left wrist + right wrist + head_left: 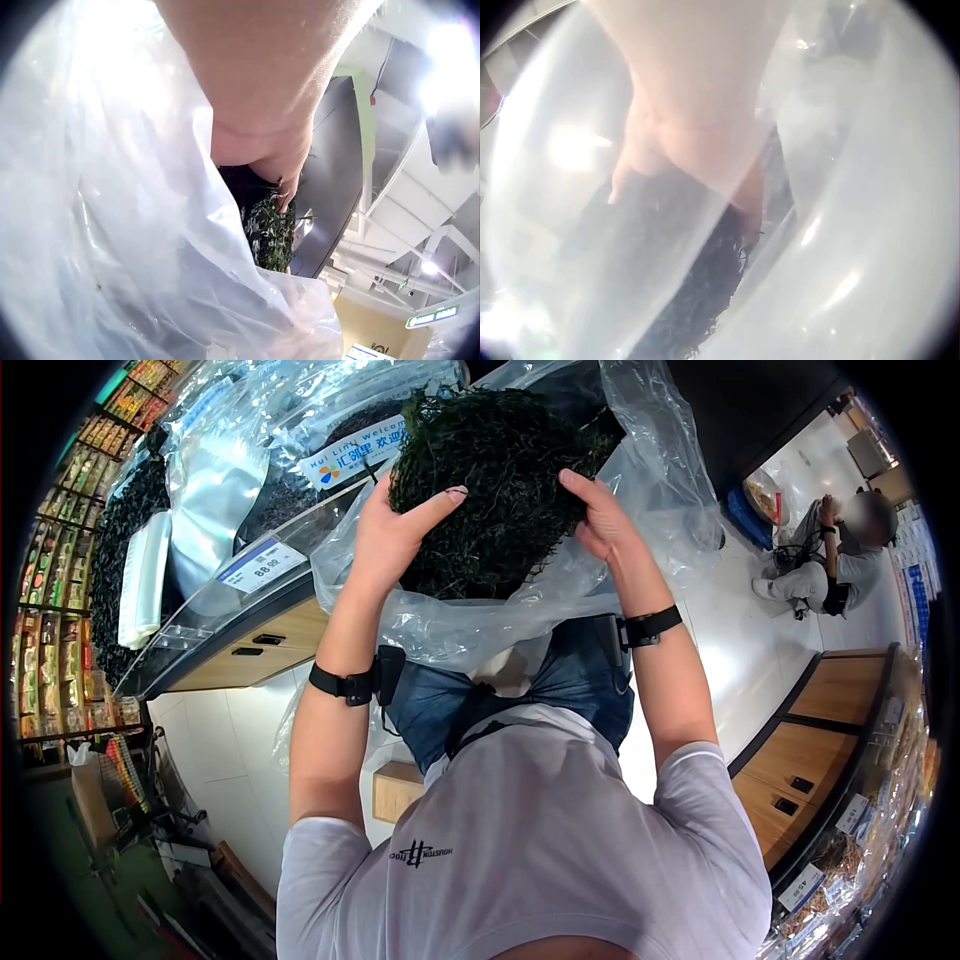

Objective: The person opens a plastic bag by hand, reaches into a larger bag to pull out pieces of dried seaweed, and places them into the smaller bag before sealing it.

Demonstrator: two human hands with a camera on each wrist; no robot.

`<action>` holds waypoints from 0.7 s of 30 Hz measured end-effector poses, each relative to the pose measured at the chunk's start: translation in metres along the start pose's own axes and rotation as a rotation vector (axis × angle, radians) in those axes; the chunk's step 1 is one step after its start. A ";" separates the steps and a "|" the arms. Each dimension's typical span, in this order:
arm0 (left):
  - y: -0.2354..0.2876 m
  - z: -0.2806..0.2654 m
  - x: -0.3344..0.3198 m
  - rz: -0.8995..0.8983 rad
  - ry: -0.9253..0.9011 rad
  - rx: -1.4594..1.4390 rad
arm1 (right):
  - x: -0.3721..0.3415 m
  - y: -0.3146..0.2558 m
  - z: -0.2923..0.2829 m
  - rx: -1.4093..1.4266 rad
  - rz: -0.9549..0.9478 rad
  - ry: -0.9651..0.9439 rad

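Note:
A thick dark green mat of dried, stringy seaweed (pixel 490 490) is held up between both hands over a large clear plastic bag (pixel 450 630). The left hand (pixel 393 532) grips its left edge, thumb on top and fingers hidden beneath. At the right edge the right hand (pixel 603 520) holds it the same way, thumb on the upper face. In the left wrist view, the left hand (pixel 266 154) is beside the seaweed (pixel 268 232). Plastic film veils much of the right hand (pixel 697 154) in the right wrist view.
Left of the bag, a display counter holds packaged goods, a roll of plastic bags (pixel 145 580) and a price tag (pixel 262 565). Wooden cabinets (pixel 800 760) stand at the right. A seated person (pixel 845 550) is at the upper right, beside a bowl.

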State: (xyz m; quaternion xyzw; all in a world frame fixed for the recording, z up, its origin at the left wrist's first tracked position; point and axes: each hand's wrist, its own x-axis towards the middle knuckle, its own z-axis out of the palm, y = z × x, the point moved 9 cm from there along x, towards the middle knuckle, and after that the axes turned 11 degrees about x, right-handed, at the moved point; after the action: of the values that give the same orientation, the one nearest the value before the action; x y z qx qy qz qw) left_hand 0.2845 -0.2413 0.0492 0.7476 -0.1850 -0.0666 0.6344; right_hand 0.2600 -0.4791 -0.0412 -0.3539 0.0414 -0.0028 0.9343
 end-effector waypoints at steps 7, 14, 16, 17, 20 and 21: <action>-0.003 0.008 0.002 -0.049 0.008 0.398 | -0.004 -0.015 -0.010 -0.096 -0.117 0.097; -0.012 0.030 -0.005 -0.003 -0.080 0.502 | -0.019 -0.034 -0.031 -0.159 -0.174 0.104; -0.020 0.033 -0.004 -0.018 -0.123 0.486 | -0.022 -0.037 -0.034 -0.170 -0.181 0.116; -0.022 0.033 -0.004 -0.005 -0.129 0.499 | -0.019 -0.037 -0.046 -0.181 -0.186 0.154; -0.010 0.029 -0.009 -0.037 -0.108 0.581 | -0.013 -0.032 -0.061 -0.168 -0.151 0.136; -0.011 0.026 -0.010 -0.072 -0.086 0.667 | -0.013 -0.033 -0.064 -0.153 -0.160 0.151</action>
State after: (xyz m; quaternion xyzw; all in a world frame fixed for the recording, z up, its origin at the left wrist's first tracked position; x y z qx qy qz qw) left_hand 0.2688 -0.2602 0.0327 0.9165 -0.1967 -0.0562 0.3437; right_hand 0.2427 -0.5453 -0.0661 -0.4252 0.0832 -0.1008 0.8956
